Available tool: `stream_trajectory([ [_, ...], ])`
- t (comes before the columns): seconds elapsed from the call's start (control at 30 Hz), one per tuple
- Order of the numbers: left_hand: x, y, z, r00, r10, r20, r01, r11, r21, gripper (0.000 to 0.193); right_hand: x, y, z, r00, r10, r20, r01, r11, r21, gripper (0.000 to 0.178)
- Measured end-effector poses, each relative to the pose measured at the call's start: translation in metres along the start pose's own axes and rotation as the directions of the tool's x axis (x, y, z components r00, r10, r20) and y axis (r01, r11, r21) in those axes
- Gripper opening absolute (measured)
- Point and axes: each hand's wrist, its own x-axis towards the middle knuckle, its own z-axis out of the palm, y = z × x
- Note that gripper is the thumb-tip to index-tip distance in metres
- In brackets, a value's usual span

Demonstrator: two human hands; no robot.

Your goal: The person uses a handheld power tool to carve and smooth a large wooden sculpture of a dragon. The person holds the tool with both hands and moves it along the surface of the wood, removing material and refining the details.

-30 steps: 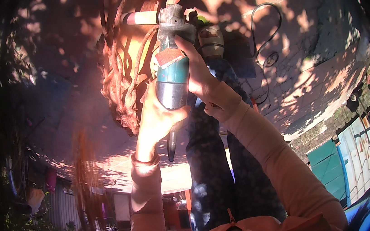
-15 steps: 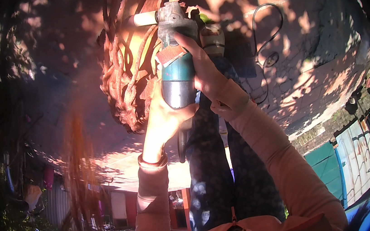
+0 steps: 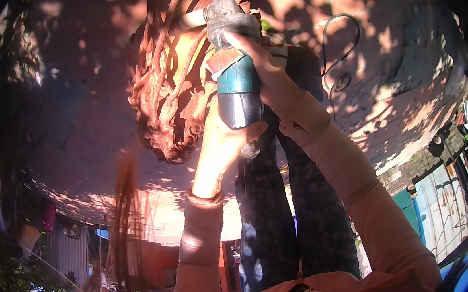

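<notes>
An angle grinder [image 3: 237, 82] with a teal and black body and a grey metal gear head lies across the upper middle of the view. My left hand [image 3: 223, 144] is closed around its rear end, and my right hand [image 3: 273, 75] grips its right side, thumb up near the gear head. A pale side handle [image 3: 192, 19] juts out to the left, held by neither hand. On the body rests a small reddish-brown flat piece [image 3: 224, 61]. Beneath and left of the grinder is a carved reddish wood piece [image 3: 168, 127] with curling shapes. The grinder's disc is hidden.
A thin dark cord [image 3: 340, 17] loops over the sun-dappled ground to the right. My legs in dark trousers [image 3: 264, 211] are below the grinder. Blurred reddish strands [image 3: 128, 204] hang at the left. A corrugated fence and sheds show along the lower rim.
The grinder and both hands have shifted slightly right and up in the picture, moving a little right over the carved wood. Both grips stay the same. The view has tilted slightly.
</notes>
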Motion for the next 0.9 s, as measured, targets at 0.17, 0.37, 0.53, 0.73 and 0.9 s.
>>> stream_trajectory([
  [0.17,0.006,0.017,0.013,0.986,0.162,0.048,-0.157,0.983,-0.09,0.06,0.023,-0.018,-0.015,0.994,0.096,0.053,-0.097,0.995,0.018,0.038],
  [0.37,0.027,0.021,0.014,0.987,0.159,0.022,-0.159,0.962,0.223,0.052,0.028,-0.02,-0.025,0.997,0.03,0.067,-0.035,0.996,0.083,0.034],
  [0.53,0.021,-0.01,0.062,0.977,0.111,-0.183,-0.105,0.994,0.042,0.07,0.018,-0.037,-0.039,0.984,0.17,0.053,-0.171,0.985,0.018,0.026],
  [0.73,0.026,0.0,0.084,0.964,0.067,-0.258,-0.079,0.996,-0.036,0.063,0.013,-0.047,-0.039,0.989,0.144,-0.042,-0.146,0.988,-0.054,0.042],
  [0.9,0.04,0.017,0.072,0.951,0.183,-0.25,-0.095,0.94,0.327,0.063,0.02,-0.044,-0.053,0.988,0.005,0.152,-0.013,0.998,0.053,0.046],
])
